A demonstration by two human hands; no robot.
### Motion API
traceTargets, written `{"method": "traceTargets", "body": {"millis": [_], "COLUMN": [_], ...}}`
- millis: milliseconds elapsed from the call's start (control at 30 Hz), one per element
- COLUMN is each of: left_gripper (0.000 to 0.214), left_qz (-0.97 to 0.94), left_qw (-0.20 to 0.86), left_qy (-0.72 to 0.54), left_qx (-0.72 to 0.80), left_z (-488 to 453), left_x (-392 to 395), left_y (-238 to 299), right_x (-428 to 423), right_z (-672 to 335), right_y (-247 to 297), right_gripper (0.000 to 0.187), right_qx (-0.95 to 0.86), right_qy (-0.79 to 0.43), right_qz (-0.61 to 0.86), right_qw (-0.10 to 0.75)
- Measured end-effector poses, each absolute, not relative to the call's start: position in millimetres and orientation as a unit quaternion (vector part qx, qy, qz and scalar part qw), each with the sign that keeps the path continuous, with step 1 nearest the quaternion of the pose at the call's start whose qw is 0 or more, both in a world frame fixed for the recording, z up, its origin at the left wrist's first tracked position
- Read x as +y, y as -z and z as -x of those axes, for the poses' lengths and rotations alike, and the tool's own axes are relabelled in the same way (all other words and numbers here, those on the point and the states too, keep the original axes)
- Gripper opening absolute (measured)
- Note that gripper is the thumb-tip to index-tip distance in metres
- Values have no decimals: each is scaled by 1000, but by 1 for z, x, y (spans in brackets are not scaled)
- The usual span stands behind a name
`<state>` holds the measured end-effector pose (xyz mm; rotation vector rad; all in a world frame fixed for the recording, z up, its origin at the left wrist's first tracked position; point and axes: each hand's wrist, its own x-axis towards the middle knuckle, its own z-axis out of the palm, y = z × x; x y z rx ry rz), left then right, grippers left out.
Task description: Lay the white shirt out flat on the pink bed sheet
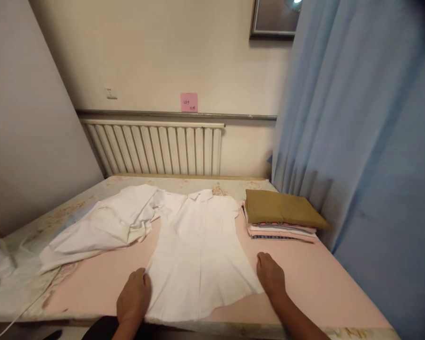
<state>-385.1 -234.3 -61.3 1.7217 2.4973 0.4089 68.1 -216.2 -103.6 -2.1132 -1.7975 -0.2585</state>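
A white short-sleeved shirt (198, 255) lies spread front side up, its collar at the far end and its hem towards me. My left hand (134, 295) is closed at the shirt's lower left edge, with the fingers curled against the cloth. On the opposite side, my right hand (271, 275) is closed beside the lower right corner of the shirt. Both hands hide the exact spots where the fingers meet the fabric. The shirt lies mostly flat, with light creases at the waist and a flared hem.
Crumpled white clothing (106, 222) lies to the left, touching the shirt's sleeve. A folded stack with an olive cloth (283, 208) on top sits at the right. A pink mat (315, 278) covers the table. Behind are a radiator (156, 146) and a blue curtain (340, 118).
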Motion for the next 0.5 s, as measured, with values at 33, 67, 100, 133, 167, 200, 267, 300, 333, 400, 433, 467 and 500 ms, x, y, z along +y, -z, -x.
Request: {"method": "traceTargets", "body": {"millis": [33, 67, 100, 133, 167, 200, 267, 300, 333, 400, 433, 467, 500], "left_gripper": [36, 36, 36, 35, 35, 35, 35, 35, 35, 35, 35, 35, 35], "left_qz": [-560, -560, -560, -560, -560, -560, -560, -560, -560, -560, -560, -561, -563], "left_qw": [40, 40, 40, 40, 40, 39, 40, 40, 40, 38, 36, 34, 33], "left_qy": [-134, -136, -138, -139, -139, -139, -138, -138, -138, -138, -139, -139, -140], "left_qx": [816, 816, 816, 816, 816, 816, 816, 816, 816, 816, 816, 815, 814], "left_z": [386, 386, 386, 387, 387, 387, 387, 387, 387, 387, 387, 387, 387], "left_x": [-234, -234, -233, -233, -232, -232, -232, -232, -232, -232, -232, -232, -232], "left_y": [62, 62, 63, 64, 65, 65, 66, 66, 66, 66, 66, 65, 66], "right_x": [-216, -216, -216, -216, -216, -216, -216, -217, -217, -217, -217, -217, -217], "right_z": [-68, -68, -68, -68, -68, -68, -68, -68, -68, -69, -69, -69, -69], "right_y": [104, 104, 104, 103, 103, 102, 101, 100, 100, 101, 102, 103, 103], "right_gripper": [18, 18, 18, 18, 19, 19, 19, 19, 19, 18, 18, 17, 17], "right_qx": [-634, -634, -634, -633, -633, -634, -635, -635, -635, -635, -636, -636, -637], "right_qy": [92, 94, 95, 95, 94, 90, 81, 77, 76, 76, 78, 79, 80], "right_qz": [747, 747, 747, 747, 747, 747, 748, 749, 749, 748, 747, 746, 746], "right_qw": [176, 177, 177, 178, 178, 177, 173, 172, 173, 175, 177, 179, 180]}}
